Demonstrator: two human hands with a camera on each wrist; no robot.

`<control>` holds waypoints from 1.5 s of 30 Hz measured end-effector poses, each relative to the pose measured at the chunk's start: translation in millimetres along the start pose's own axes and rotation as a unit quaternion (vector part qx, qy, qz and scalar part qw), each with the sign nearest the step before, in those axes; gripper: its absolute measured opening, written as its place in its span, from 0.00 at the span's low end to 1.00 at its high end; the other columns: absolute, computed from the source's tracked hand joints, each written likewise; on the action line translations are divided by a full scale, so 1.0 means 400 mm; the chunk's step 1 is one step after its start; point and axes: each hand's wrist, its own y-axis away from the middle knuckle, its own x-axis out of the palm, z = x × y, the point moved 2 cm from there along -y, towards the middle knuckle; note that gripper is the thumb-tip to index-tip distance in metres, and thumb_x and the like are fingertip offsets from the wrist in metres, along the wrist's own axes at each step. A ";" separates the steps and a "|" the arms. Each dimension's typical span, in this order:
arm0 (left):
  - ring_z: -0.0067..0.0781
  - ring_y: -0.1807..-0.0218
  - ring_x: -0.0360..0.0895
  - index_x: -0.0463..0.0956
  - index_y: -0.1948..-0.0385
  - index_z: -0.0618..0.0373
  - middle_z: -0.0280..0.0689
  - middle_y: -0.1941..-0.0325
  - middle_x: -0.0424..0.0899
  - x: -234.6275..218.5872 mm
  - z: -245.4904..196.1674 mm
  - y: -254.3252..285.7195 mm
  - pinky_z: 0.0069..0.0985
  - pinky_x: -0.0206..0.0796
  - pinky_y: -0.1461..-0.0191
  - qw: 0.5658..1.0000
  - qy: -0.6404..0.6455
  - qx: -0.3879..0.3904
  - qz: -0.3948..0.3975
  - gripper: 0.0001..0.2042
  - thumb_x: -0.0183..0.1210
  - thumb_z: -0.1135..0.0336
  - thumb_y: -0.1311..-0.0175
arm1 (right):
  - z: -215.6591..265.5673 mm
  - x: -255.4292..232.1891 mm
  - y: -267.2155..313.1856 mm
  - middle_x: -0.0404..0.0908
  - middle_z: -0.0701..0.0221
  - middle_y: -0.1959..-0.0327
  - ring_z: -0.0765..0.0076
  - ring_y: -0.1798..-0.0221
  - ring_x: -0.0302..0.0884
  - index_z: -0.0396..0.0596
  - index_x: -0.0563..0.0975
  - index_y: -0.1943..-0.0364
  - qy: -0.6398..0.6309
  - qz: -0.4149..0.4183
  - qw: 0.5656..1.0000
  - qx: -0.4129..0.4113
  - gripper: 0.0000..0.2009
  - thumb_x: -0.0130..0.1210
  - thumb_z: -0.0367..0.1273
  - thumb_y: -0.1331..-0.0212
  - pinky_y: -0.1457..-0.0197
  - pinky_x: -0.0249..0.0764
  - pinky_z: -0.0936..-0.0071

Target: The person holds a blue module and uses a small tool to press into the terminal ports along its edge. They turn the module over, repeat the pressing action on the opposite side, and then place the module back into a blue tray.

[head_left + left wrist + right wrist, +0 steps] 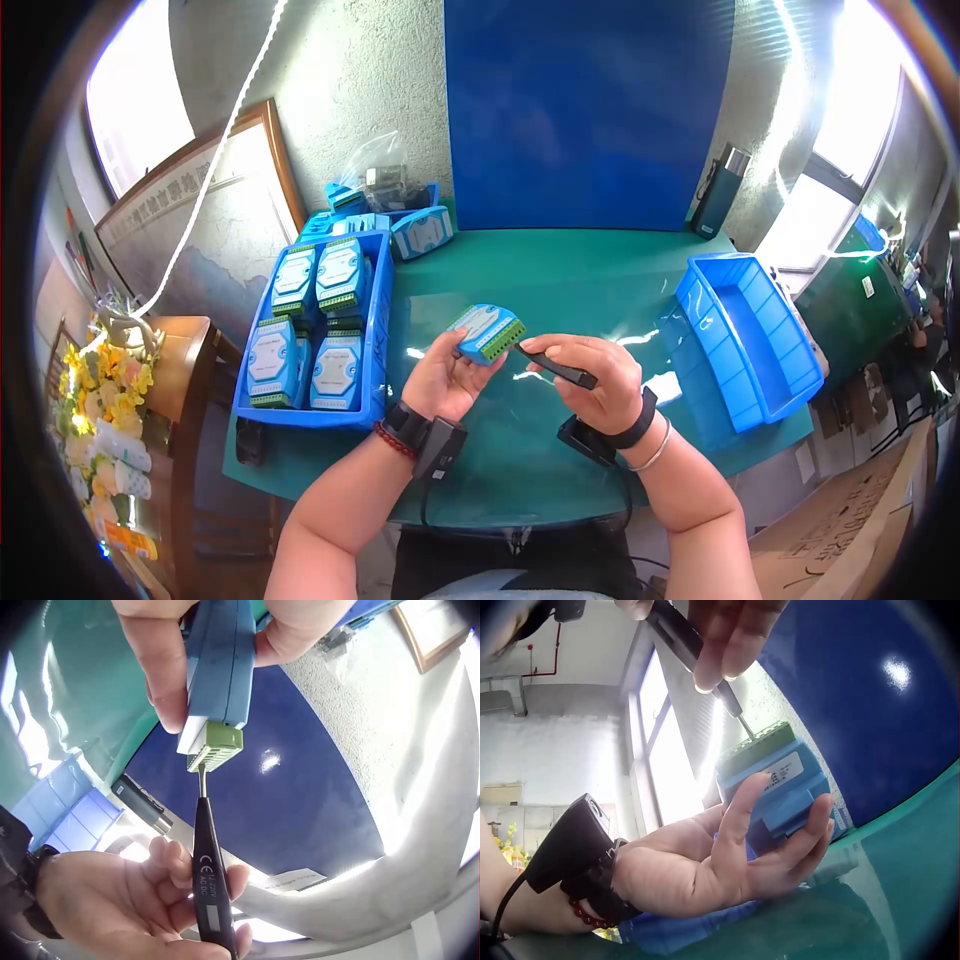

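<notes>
Above the green table, the left hand [446, 376] holds a blue and white module [486, 330] with a green terminal strip [503, 340]. The right hand [598, 380] grips a black screwdriver [560, 368], its tip pointing left at the strip. In the left wrist view the metal shaft [202, 782] meets the underside of the green strip [217, 742], and the right hand's fingers curl round the black handle [208, 877]. The right wrist view has the tip [747, 730] at the strip's openings, with the left fingers around the blue housing [780, 795].
A blue bin [376, 395] of stacked modules stands at the left, with more modules [422, 232] and a plastic bag [375, 165] behind it. Another blue bin [752, 340] is at the right. A dark bottle [719, 195] stands at the back right by a blue panel [590, 110].
</notes>
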 end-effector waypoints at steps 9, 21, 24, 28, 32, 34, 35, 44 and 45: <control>0.39 0.46 0.76 0.62 0.45 0.65 0.46 0.46 0.73 -0.005 0.000 -0.004 0.33 0.76 0.44 1.000 0.004 -0.010 0.014 0.20 0.53 0.66 0.34 | 0.005 0.001 -0.003 0.82 0.58 0.57 0.57 0.64 0.83 0.43 0.73 0.57 0.005 -0.001 1.000 0.002 0.18 0.61 0.20 0.55 0.65 0.79 0.71; 0.39 0.47 0.76 0.61 0.45 0.67 0.46 0.47 0.73 -0.010 0.000 -0.008 0.33 0.76 0.44 1.000 0.002 -0.013 0.021 0.20 0.53 0.66 0.35 | 0.002 -0.003 0.002 0.82 0.57 0.57 0.55 0.62 0.83 0.42 0.72 0.56 -0.011 0.000 1.000 0.011 0.18 0.60 0.19 0.53 0.62 0.80 0.70; 0.39 0.46 0.76 0.61 0.45 0.67 0.46 0.47 0.73 -0.004 0.001 -0.004 0.33 0.76 0.44 1.000 0.004 -0.006 0.009 0.20 0.53 0.66 0.35 | 0.004 -0.001 0.001 0.81 0.57 0.57 0.55 0.62 0.83 0.42 0.72 0.56 -0.007 0.000 1.000 0.008 0.18 0.61 0.19 0.54 0.63 0.80 0.70; 0.39 0.46 0.76 0.61 0.45 0.67 0.46 0.46 0.73 -0.001 0.001 0.000 0.33 0.76 0.44 1.000 0.007 -0.011 0.013 0.20 0.54 0.66 0.35 | 0.006 -0.003 -0.002 0.81 0.56 0.57 0.56 0.62 0.83 0.43 0.71 0.55 -0.007 0.008 1.000 0.000 0.19 0.61 0.19 0.54 0.63 0.80 0.70; 0.39 0.46 0.76 0.62 0.46 0.66 0.46 0.46 0.73 -0.004 0.006 0.000 0.33 0.76 0.45 1.000 0.012 -0.005 0.006 0.20 0.54 0.66 0.35 | 0.004 0.002 0.001 0.81 0.56 0.56 0.56 0.63 0.83 0.43 0.71 0.54 -0.004 0.006 1.000 0.000 0.20 0.60 0.19 0.54 0.63 0.80 0.71; 0.38 0.46 0.76 0.62 0.46 0.66 0.46 0.46 0.73 -0.002 0.002 -0.004 0.33 0.77 0.45 1.000 0.010 -0.008 0.012 0.20 0.54 0.66 0.35 | 0.005 0.000 -0.003 0.81 0.56 0.56 0.57 0.63 0.83 0.42 0.71 0.54 -0.002 0.007 1.000 -0.001 0.20 0.60 0.19 0.54 0.62 0.80 0.71; 0.39 0.46 0.76 0.61 0.46 0.66 0.46 0.46 0.73 -0.005 0.003 -0.003 0.33 0.77 0.45 1.000 0.009 -0.012 0.012 0.20 0.54 0.66 0.35 | 0.007 -0.001 -0.001 0.81 0.56 0.56 0.57 0.63 0.83 0.42 0.71 0.54 -0.004 0.007 1.000 0.002 0.20 0.60 0.19 0.54 0.62 0.81 0.70; 0.41 0.45 0.76 0.60 0.44 0.67 0.47 0.45 0.71 0.003 0.000 0.000 0.34 0.76 0.44 1.000 0.006 -0.003 0.029 0.21 0.54 0.67 0.35 | 0.006 0.002 -0.002 0.81 0.54 0.57 0.58 0.63 0.84 0.41 0.70 0.55 -0.031 -0.001 0.999 0.010 0.16 0.57 0.18 0.50 0.60 0.81 0.69; 0.41 0.45 0.76 0.60 0.44 0.67 0.47 0.44 0.71 -0.003 0.001 0.000 0.34 0.76 0.44 1.000 0.008 -0.007 0.030 0.21 0.54 0.67 0.35 | 0.008 0.003 0.004 0.81 0.54 0.57 0.58 0.63 0.84 0.41 0.70 0.55 -0.033 0.000 0.999 0.018 0.16 0.56 0.18 0.49 0.60 0.81 0.69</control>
